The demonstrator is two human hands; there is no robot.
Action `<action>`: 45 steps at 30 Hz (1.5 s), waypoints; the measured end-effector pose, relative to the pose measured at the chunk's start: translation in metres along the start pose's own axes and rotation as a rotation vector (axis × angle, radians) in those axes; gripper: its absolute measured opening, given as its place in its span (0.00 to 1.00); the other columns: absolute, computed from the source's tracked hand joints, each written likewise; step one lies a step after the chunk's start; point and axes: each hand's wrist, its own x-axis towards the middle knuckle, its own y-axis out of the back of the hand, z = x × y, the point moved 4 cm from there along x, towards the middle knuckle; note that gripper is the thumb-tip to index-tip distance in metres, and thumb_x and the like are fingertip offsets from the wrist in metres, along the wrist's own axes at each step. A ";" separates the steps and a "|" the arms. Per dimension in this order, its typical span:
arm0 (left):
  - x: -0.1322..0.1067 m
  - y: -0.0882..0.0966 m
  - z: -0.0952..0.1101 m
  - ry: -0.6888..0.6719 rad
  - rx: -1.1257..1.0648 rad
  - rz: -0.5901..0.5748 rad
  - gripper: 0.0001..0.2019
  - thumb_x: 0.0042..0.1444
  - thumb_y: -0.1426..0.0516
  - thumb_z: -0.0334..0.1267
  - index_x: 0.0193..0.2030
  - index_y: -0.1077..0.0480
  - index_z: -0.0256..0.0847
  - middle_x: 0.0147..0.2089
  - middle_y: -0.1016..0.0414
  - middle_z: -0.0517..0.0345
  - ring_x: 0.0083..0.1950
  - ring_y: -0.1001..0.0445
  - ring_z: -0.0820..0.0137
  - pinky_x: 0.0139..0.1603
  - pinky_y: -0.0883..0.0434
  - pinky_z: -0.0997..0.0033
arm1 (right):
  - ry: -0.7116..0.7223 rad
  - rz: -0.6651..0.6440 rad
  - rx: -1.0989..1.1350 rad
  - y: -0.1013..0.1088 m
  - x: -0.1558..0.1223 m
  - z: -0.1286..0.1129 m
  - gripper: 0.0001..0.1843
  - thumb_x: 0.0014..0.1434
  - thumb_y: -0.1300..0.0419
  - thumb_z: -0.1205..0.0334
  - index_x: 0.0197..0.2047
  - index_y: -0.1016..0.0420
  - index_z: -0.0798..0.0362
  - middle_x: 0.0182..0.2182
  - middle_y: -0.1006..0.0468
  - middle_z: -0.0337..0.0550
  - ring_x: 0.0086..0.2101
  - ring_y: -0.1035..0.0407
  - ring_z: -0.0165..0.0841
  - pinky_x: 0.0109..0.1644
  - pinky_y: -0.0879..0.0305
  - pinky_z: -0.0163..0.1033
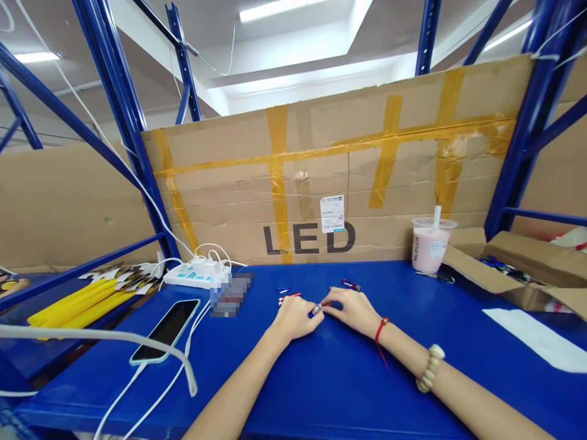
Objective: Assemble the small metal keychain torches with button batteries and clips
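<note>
My left hand (297,316) is closed around a small blue piece with a silvery end (314,311), too small to name surely. At its silvery end, the thumb and fingertips of my right hand (352,307) are pinched together, meeting my left fingers. Just behind my left hand lie a small blue loop-shaped piece (283,290) and a slim red piece (293,295), partly hidden by the hand. Beyond my right hand rests a dark red piece with a metal end (351,285).
On the blue tabletop (339,385), a phone (166,331), cables and a power strip (192,274) lie left. Yellow packets (77,305) sit further left. A pink drink cup (431,247), an open carton (523,269) and white paper (536,339) occupy the right. Cardboard (229,208) walls the back.
</note>
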 end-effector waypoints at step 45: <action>0.036 -0.032 0.057 -0.048 -0.622 -0.142 0.15 0.63 0.63 0.42 0.33 0.43 0.37 0.25 0.38 0.62 0.28 0.40 0.76 0.35 0.41 0.77 | -0.165 0.039 0.852 0.036 -0.024 0.063 0.24 0.43 0.40 0.45 0.31 0.29 0.60 0.16 0.33 0.35 0.12 0.47 0.17 0.15 0.51 0.25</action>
